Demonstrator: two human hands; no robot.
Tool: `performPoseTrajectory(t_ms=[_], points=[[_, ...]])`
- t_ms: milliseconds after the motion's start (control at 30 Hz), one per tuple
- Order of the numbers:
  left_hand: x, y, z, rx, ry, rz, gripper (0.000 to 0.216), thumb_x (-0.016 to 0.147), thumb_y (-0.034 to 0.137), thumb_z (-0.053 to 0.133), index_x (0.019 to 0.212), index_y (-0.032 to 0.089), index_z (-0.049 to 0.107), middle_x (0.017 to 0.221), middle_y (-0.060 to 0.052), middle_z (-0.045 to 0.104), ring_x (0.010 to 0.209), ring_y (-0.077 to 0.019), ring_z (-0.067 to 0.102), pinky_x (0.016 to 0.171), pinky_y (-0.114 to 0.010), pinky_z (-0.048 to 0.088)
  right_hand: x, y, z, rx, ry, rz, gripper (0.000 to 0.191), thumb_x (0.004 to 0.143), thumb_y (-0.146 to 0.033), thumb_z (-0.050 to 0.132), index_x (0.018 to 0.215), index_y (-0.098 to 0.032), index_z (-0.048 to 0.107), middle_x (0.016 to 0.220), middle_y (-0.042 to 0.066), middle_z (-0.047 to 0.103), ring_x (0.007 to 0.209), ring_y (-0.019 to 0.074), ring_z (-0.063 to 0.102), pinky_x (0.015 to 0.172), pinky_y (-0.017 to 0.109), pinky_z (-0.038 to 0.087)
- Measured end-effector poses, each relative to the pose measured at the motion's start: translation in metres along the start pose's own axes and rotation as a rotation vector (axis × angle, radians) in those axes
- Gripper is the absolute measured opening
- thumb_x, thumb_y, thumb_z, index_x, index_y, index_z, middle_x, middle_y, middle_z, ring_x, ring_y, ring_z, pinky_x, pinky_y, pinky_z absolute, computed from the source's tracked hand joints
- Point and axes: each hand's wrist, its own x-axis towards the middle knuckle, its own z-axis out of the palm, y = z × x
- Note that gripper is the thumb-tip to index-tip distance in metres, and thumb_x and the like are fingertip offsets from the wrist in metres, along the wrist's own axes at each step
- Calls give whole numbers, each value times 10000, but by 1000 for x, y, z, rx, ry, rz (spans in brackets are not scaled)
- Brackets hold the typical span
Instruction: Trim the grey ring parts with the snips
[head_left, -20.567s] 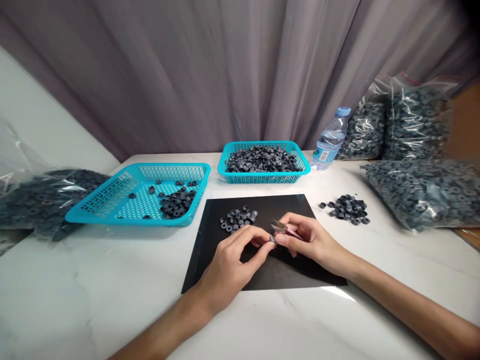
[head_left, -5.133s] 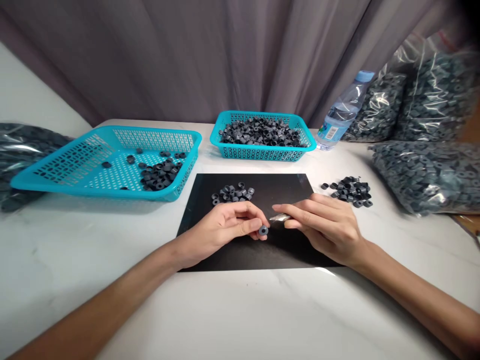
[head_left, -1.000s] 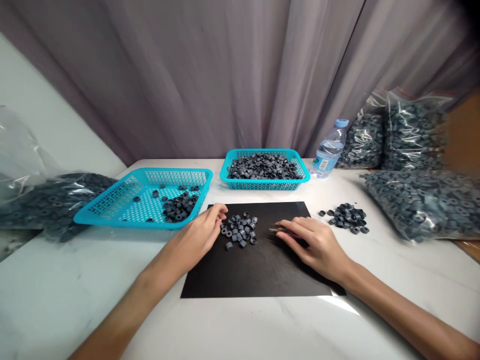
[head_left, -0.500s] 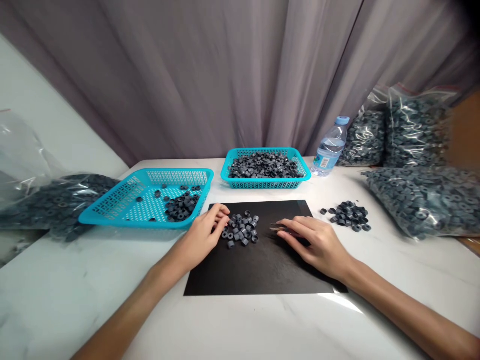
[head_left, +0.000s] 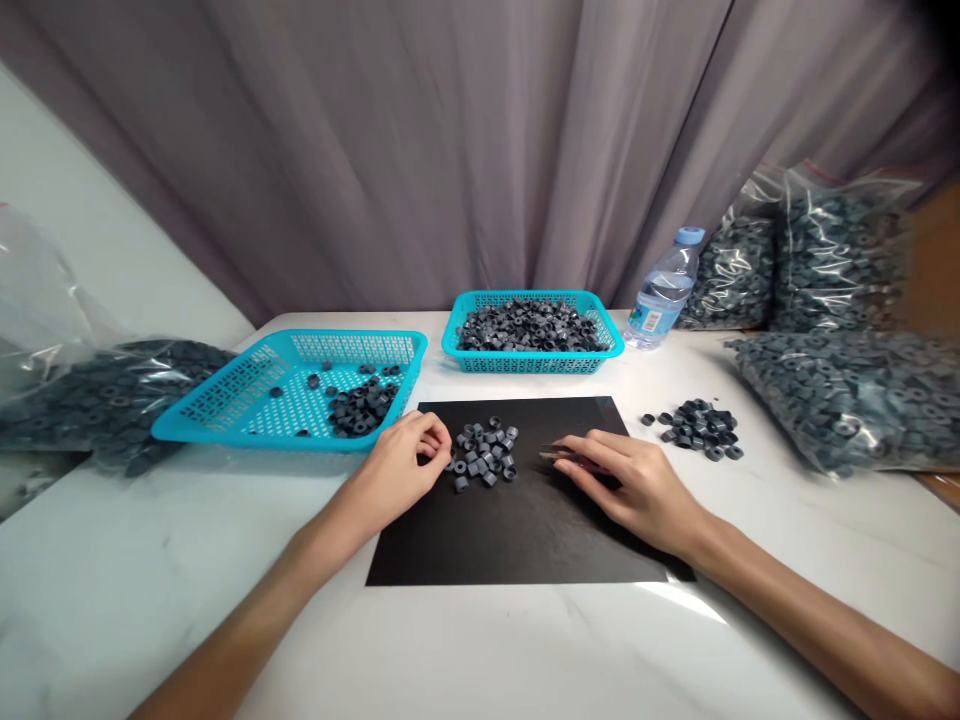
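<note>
A black mat (head_left: 525,520) lies on the white table. On it sits a small heap of dark grey rings (head_left: 484,455). My left hand (head_left: 397,468) rests at the heap's left edge, fingers curled in a pinch; whether a ring is between them I cannot make out. My right hand (head_left: 626,480) lies on the mat to the right of the heap, holding metal tweezers (head_left: 559,455) whose tips point left toward the rings.
A teal basket (head_left: 247,400) with a few rings stands at the left, and a fuller teal basket (head_left: 532,355) behind the mat. A loose ring pile (head_left: 697,428), a water bottle (head_left: 664,292) and clear bags of rings (head_left: 832,380) fill the right; another bag (head_left: 90,400) lies far left.
My left hand has drawn its fingers in from the heap's far side into a pinch at its left edge. The right hand with the tweezers has barely moved.
</note>
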Motion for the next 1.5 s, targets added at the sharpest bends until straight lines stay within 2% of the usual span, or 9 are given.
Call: performPoseTrajectory(t_ms=[167, 300, 500, 600, 767, 833, 1000, 1200, 1500], points=[[1, 0, -2, 7, -7, 12, 176, 870, 288, 556, 734, 194, 615, 828, -49, 648, 688, -185, 682, 710, -345, 611, 0, 0, 0, -9, -6, -9, 216, 1058, -282, 532, 1180, -178, 677, 891, 68, 709, 735, 171, 665, 647, 307, 541], [1, 5, -2, 26, 19, 32, 183, 926, 270, 508, 763, 213, 568, 822, -32, 640, 747, -197, 663, 734, -349, 592, 1, 0, 1, -16, -5, -11, 224, 1065, -290, 511, 1162, -181, 682, 873, 66, 710, 720, 168, 667, 637, 302, 542], [-10, 28, 2, 129, 125, 145, 130, 1000, 197, 430, 925, 224, 532, 920, -33, 615, 866, -218, 637, 844, -393, 520, -2, -1, 0, -17, -24, 5, 225, 1059, -293, 523, 1184, -181, 672, 901, 60, 714, 717, 159, 673, 642, 294, 542], [-17, 40, 10, 21, 139, 137, 112, 1012, 216, 475, 938, 225, 559, 908, -20, 636, 822, -192, 650, 831, -364, 529, -2, -1, 0, -16, -29, 5, 221, 1056, -286, 528, 1185, -177, 671, 912, 59, 715, 719, 155, 674, 640, 289, 540], [-23, 51, 29, -550, -100, -76, 117, 971, 333, 611, 977, 219, 636, 908, -18, 710, 853, -192, 736, 808, -312, 612, -1, -1, 0, -26, -16, -4, 222, 1055, -287, 528, 1178, -181, 679, 871, 51, 707, 679, 144, 658, 613, 277, 528], [-24, 52, 32, -672, -167, -123, 159, 954, 349, 636, 1007, 206, 684, 958, -39, 737, 875, -203, 749, 848, -330, 625, -1, -1, 0, -30, -14, -8, 227, 1057, -289, 522, 1179, -178, 678, 858, 51, 706, 667, 142, 654, 601, 273, 523], [-26, 56, 27, -705, -214, -106, 179, 921, 299, 692, 1070, 210, 734, 1038, -52, 759, 981, -217, 738, 963, -352, 596, -1, -2, -1, -41, -6, -23, 227, 1062, -290, 513, 1156, -176, 686, 840, 49, 705, 647, 138, 642, 579, 270, 504], [-26, 61, 25, -746, -229, -74, 196, 878, 229, 745, 1073, 219, 742, 1069, -32, 737, 941, -174, 716, 944, -304, 593, 0, -2, -2, -54, -26, -18, 253, 1067, -291, 499, 1128, -170, 713, 847, 51, 716, 651, 138, 652, 580, 270, 495], [-24, 64, 22, -835, -244, -113, 170, 854, 227, 769, 1024, 231, 781, 1041, -29, 782, 1005, -207, 734, 964, -333, 596, -1, -3, -3, -65, -16, -10, 248, 1063, -293, 509, 1111, -174, 722, 869, 52, 699, 650, 131, 642, 573, 258, 493]])
